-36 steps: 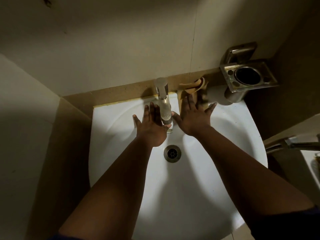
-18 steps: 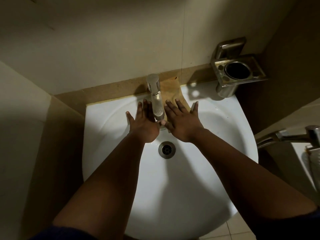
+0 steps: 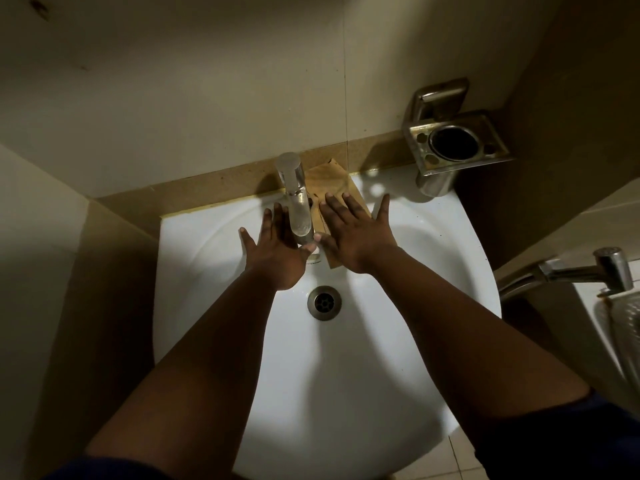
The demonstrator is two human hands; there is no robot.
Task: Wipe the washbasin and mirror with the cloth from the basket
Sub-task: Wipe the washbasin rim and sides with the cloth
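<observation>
The white washbasin (image 3: 433, 271) fills the middle of the view, with a metal tap (image 3: 296, 199) at its back rim and a drain (image 3: 324, 302) in the bowl. A tan cloth (image 3: 332, 183) lies spread flat just right of the tap, over the rim and down into the bowl. My right hand (image 3: 353, 233) presses on the cloth with straight, spread fingers. My left hand (image 3: 277, 251) is flat inside the bowl just left of and under the tap spout, fingers straight. No mirror shows in view.
A steel cup holder (image 3: 453, 140) is fixed to the wall at the basin's back right corner. A second chrome tap (image 3: 588, 268) juts in at the right edge. Beige tiled walls close in behind and at left.
The cloth, bunched behind the tap a second ago, now lies spread flat under my right hand. Both hands have stayed by the tap, the right one shifting onto the cloth.
</observation>
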